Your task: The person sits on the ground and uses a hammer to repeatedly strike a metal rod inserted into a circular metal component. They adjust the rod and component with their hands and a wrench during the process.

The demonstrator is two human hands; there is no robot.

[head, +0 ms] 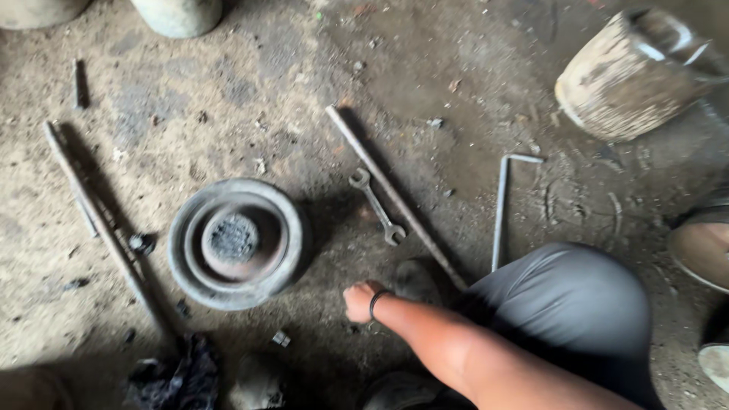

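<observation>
The right hand [358, 301] is down on the dirty floor [228, 114], curled in a fist, but I cannot tell if it holds anything; the left hand is not in view. The wrench [376, 206] lies near, beside the round metal wheel [235, 243]. The hand could get scraped on the gritty floor, or bump the long rod [395, 197] and roll it away.
</observation>
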